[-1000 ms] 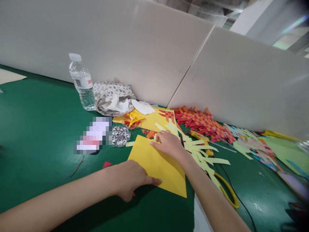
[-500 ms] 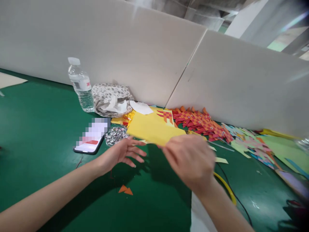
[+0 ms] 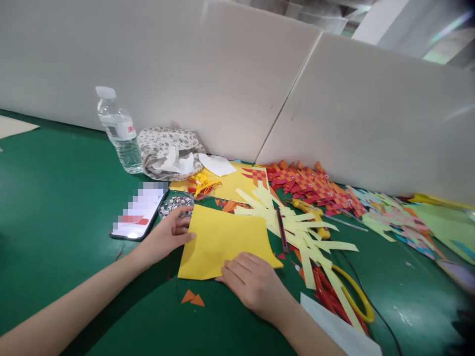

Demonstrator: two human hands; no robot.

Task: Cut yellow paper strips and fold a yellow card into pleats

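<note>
While half a second ago it was raised, our yellow paper sheet [image 3: 224,240] is now low over the table, with both hands at it

We find the sheet right of the smartphone [image 3: 128,228], broad face up, its right side bowed. Our left hand [image 3: 168,240], free and splayed half a second ago, now sits between smartphone and sheet, fingers half curled, thumb at the sheet's left edge; we cannot tell whether it pinches. Our right hand [image 3: 254,284], farther right of the smartphone and nearer us, is mostly closed, holding the near edge, fingers on top. We judge that two-handed contact makes the sheet steadier. Two orange paper triangles [image 3: 193,297] lie nearer us than the smartphone.
</note>
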